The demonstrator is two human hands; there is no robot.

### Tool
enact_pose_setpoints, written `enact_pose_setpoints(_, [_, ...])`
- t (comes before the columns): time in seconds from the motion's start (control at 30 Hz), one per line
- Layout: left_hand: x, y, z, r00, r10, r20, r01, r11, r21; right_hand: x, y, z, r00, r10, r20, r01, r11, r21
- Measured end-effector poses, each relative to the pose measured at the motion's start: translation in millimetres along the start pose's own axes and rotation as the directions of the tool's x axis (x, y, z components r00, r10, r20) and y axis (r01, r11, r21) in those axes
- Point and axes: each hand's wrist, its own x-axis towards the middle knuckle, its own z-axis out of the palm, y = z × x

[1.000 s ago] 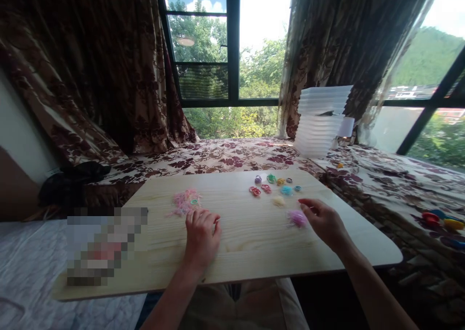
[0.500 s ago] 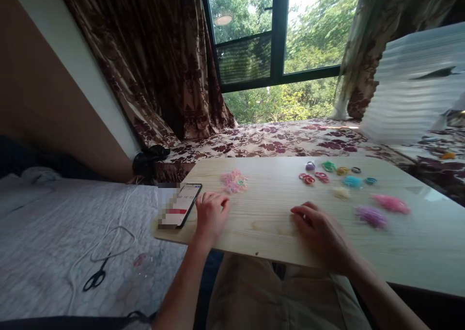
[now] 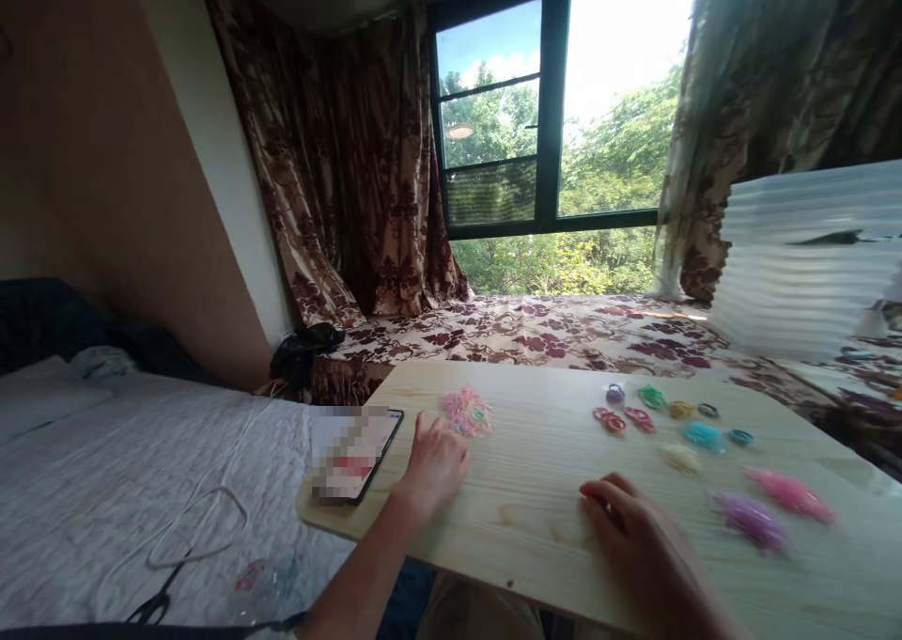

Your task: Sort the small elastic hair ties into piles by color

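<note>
Left grip is holding its index finger forward, with the other fingers curling under; I am seeing it from the back and cannot tell whether it is pinching anything. Right grip is bringing thumb and index finger close together; whether anything is sitting between them, I cannot tell. Both are hovering over or resting on the pale wooden worktop; contact is unclear.

Just beyond the left grip, the pink strand pile is lying loose, a small green ring showing on it. To the left, the phone is lying near the worktop's edge, its screen partly pixelated.

Beyond the right grip, the cream bundle is lying nearest the light blue bundle. Off to the right, the purple bundle and pink bundle are lying side by side. Farther back I am noting red rings, purple rings, a green cluster, a yellow cluster, a dark ring and a teal ring.

On the bed, a white cable is looping near dark scissors. Behind the worktop, floral cloth is spreading below the window; a white ribbed stack is standing at right.
</note>
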Motion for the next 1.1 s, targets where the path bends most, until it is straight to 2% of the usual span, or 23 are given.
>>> enact_pose_setpoints(0.23, [5,1,0.3,0.996,-0.010,0.092,0.010,1.000,0.008,-2,-6,-4,0.998,0.027,0.052,-0.027,1.000,0.000])
enact_pose_setpoints(0.43, [5,5,4.0,0.993,-0.029,0.115,0.032,0.999,-0.024,-1,-6,-3,0.997,0.030,0.070,-0.030,1.000,0.001])
enact_pose_setpoints(0.7, [2,42,12.7,0.996,0.047,0.076,-0.036,0.990,-0.138,-3,-7,-5,0.998,0.028,0.056,-0.028,1.000,0.003])
enact_pose_setpoints(0.93, [-2,83,21.0,0.986,0.169,-0.005,-0.164,0.952,-0.258,-4,-10,-5,0.999,0.004,0.036,-0.005,0.999,0.033])
enact_pose_setpoints(1.1, [-8,96,29.1,0.974,0.206,-0.099,-0.227,0.916,-0.331,-4,-10,-4,0.999,-0.016,0.036,0.014,0.998,0.055])
